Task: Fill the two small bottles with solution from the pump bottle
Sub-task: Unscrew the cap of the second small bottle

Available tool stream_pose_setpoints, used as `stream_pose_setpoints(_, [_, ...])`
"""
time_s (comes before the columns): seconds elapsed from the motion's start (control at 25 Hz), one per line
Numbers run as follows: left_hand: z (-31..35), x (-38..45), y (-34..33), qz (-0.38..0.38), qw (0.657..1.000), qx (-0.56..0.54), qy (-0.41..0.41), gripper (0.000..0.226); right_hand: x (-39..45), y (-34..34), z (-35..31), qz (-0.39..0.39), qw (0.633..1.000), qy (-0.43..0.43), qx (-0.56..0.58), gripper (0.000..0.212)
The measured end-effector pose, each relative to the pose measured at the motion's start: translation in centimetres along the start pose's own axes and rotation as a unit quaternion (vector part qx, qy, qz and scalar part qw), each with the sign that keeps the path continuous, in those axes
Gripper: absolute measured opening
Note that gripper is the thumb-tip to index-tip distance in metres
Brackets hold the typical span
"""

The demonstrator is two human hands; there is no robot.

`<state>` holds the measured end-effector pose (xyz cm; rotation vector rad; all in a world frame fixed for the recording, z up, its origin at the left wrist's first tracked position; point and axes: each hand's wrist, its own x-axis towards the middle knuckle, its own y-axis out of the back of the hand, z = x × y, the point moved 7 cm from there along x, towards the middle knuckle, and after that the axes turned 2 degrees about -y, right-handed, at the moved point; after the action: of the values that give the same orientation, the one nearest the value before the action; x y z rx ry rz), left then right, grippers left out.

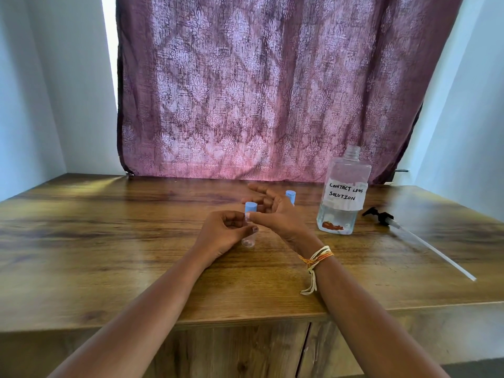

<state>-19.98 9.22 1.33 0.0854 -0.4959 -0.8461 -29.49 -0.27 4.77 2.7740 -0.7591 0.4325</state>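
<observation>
A small clear bottle (248, 242) with a blue cap (251, 208) stands upright on the wooden table (109, 241). My left hand (223, 236) grips its body. My right hand (275, 214) has its thumb against the bottle just under the cap, its other fingers spread straight beyond it. A second small bottle with a blue cap (290, 195) stands behind my right hand, mostly hidden. The large clear bottle (342, 195) labelled "contact lens solution" stands open at the right, with a little liquid at the bottom. Its black pump with a long tube (403, 230) lies on the table beside it.
A purple patterned curtain (272, 91) hangs at the back of the table. White walls close in on both sides. The table's front edge (245, 320) runs below my forearms, with cabinet doors under it.
</observation>
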Motion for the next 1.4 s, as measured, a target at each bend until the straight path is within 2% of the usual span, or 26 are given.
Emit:
stream_pose_setpoints(0.24, [-0.06, 0.02, 0.14, 0.009, 1.000, 0.003, 0.001, 0.027, 0.21, 0.58, 0.21, 0.056, 0.998, 0.000, -0.014, 0.061])
stream_pose_setpoints(0.4, [0.05, -0.13, 0.04, 0.002, 1.000, -0.009, 0.011, 0.029, -0.06, 0.30, 0.09, 0.021, 1.000, -0.005, 0.017, 0.053])
stream_pose_setpoints(0.48, [0.18, -0.18, -0.02, -0.001, 1.000, -0.007, 0.012, 0.028, -0.07, -0.04, 0.03, 0.000, 1.000, -0.005, 0.014, 0.056])
stream_pose_setpoints(0.56, [0.17, -0.17, -0.15, -0.004, 1.000, -0.008, 0.013, 0.026, -0.03, -0.03, 0.10, 0.014, 1.000, -0.007, 0.000, 0.059])
stream_pose_setpoints(0.72, [-0.25, -0.03, -0.09, 0.004, 1.000, -0.008, 0.020, 0.045, 0.06, 0.51, 0.39, 0.056, 0.998, -0.006, -0.018, 0.057])
stream_pose_setpoints(0.88, [-0.42, 0.11, -0.12, 0.005, 1.000, -0.010, 0.020, 0.025, 0.07, 0.42, 0.26, 0.043, 0.999, -0.005, 0.003, 0.049])
stream_pose_setpoints(1.12, [-0.28, -0.01, -0.14, -0.001, 1.000, -0.017, 0.021, 0.020, 0.04, 0.28, 0.15, 0.027, 1.000, -0.004, -0.002, 0.049])
stream_pose_setpoints(1.24, [-0.45, 0.06, -0.05, 0.008, 0.999, -0.027, 0.026, 0.016, 0.17, 0.47, -0.01, 0.046, 0.998, -0.005, 0.030, 0.042])
stream_pose_setpoints(1.4, [-0.39, 0.06, -0.02, 0.016, 0.999, -0.020, 0.029, 0.020, 0.06, 0.91, 0.15, 0.074, 0.982, -0.038, 0.167, 0.027])
